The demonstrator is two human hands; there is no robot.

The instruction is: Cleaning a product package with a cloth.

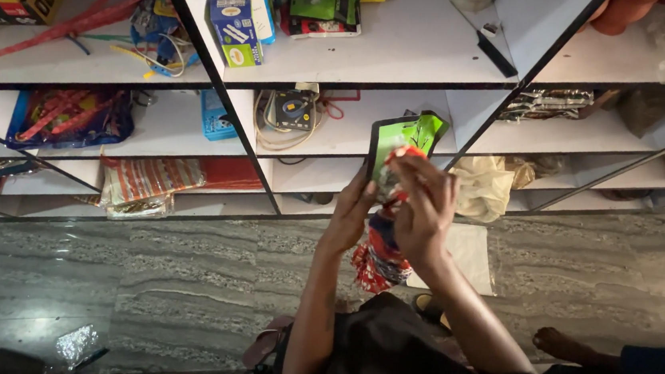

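Left hand (348,214) grips flat green-and-black glossy packet (398,145) at its 7 o'clock edge. Right hand (424,203) pinches bundled red-and-blue tasselled thread (382,251) against packet front, below white shelf (417,51).

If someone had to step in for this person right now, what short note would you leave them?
Left hand: holds the green packet by its left edge, in front of the white shelves.
Right hand: fingers pinch a small red and white piece at the packet's front.
A red, white and blue tasselled bundle hangs below, between the hands.
Done: packet and bundle are up in the hands.
Left: both remain in the hands; nothing has been set on a shelf. Whether the packet is open cannot be told.
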